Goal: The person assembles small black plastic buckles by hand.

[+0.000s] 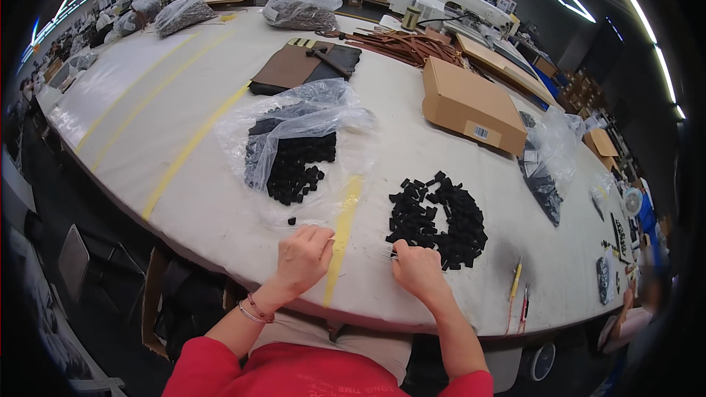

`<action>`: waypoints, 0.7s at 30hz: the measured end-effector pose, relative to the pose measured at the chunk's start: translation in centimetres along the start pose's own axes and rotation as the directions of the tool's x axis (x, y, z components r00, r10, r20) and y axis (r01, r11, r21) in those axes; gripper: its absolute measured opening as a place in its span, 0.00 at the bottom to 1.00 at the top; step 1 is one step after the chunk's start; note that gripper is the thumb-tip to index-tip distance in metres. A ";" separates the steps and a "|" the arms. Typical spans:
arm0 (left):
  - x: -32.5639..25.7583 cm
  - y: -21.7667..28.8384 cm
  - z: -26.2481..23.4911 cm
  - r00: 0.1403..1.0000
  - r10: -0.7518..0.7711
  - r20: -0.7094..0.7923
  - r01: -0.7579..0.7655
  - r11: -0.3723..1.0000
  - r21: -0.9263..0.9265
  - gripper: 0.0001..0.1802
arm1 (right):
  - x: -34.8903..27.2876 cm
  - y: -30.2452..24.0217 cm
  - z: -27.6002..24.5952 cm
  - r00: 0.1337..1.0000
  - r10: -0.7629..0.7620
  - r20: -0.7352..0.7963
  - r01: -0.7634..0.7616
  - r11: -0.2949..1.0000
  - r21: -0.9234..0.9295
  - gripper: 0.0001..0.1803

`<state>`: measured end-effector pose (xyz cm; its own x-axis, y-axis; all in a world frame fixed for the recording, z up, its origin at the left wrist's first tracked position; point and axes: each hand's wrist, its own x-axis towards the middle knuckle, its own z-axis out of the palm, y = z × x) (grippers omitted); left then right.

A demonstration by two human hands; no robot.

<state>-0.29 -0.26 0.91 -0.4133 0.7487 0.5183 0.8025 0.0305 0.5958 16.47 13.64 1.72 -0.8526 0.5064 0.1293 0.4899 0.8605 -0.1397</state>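
My left hand (303, 256) is closed in a pinch just above the table, near the yellow tape strip; whatever its fingertips hold is too small to make out. Thin silvery prongs (387, 253) of a small metal tool stick out from my right hand (419, 270), which is closed around it. A small dark bit shows by those fingers. Beyond my right hand lies a spread pile of small black pieces (465, 220). More such black pieces (301, 165) spill from a clear plastic bag (239, 129) beyond my left hand. One single black piece (292, 220) lies between the bag and that hand.
Yellow-handled (515, 279) and red-handled (525, 305) thin tools lie at right. Farther back are a cardboard box (471, 99), brown and black flat pieces (294, 66), brown strips (412, 45) and filled plastic bags (301, 11). Another person's arm (626, 309) shows at far right.
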 end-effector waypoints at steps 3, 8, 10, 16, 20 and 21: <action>1.1 -2.2 -2.3 0.990 0.076 -0.119 -0.050 0.977 0.209 0.04 | -0.1 0.3 0.2 1.000 -0.013 -0.023 0.013 1.000 0.022 0.05; 1.0 -5.5 -3.4 0.969 0.197 0.146 -0.243 0.845 0.476 0.03 | 0.2 -0.5 -0.6 0.995 0.049 0.089 -0.055 0.996 0.069 0.10; 1.1 -5.8 -3.0 0.963 0.206 0.176 -0.267 0.829 0.490 0.02 | -0.1 -0.5 -0.4 1.000 0.005 0.002 -0.005 0.995 0.104 0.08; 1.5 -5.4 -2.9 0.931 0.212 0.296 -0.345 0.775 0.530 0.01 | -1.2 -1.1 -0.7 0.998 0.051 0.026 -0.055 0.984 0.170 0.10; 2.5 -4.6 -3.1 0.938 0.219 0.267 -0.328 0.808 0.490 0.04 | -2.1 -0.5 -1.3 0.996 0.077 -0.036 -0.068 0.977 0.200 0.09; 3.4 -4.0 -3.4 0.949 0.267 0.167 -0.315 0.807 0.500 0.05 | -2.4 -0.5 -1.5 0.992 0.100 -0.077 -0.081 0.972 0.222 0.09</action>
<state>-6.32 -0.10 2.37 -0.1063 0.8294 0.5485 0.9927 0.1202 0.0105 18.56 12.11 2.92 -0.7823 0.5931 0.1903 0.5047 0.7827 -0.3643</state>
